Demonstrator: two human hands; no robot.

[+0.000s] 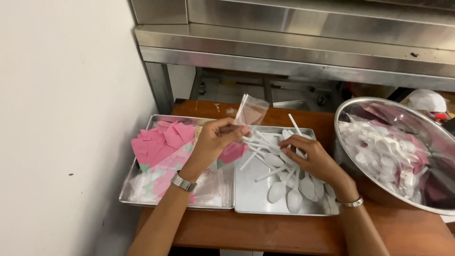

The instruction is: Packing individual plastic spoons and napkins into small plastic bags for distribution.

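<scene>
The fingers point(235, 129) of the left hand point(213, 142) are pinched together on the lower edge of a small clear plastic sleeve bag point(252, 110), held upright above the 2 trays. It looks feather-light, limp and slippery, so a pinch at the open edge probably suits it best. The right hand point(310, 159) has its fingers closed around the thin handle of a white plastic spoon point(295, 125), stiff and light, best gripped at the handle. It rests over a loose pile of white plastic spoons point(284, 185) in the right shallow steel tray point(251, 199). The left steel tray point(130, 189) holds pink paper napkins point(161, 142). At the right of the wooden desk point(265, 232) stands a large steel bowl point(426, 204) of bagged spoons.
</scene>
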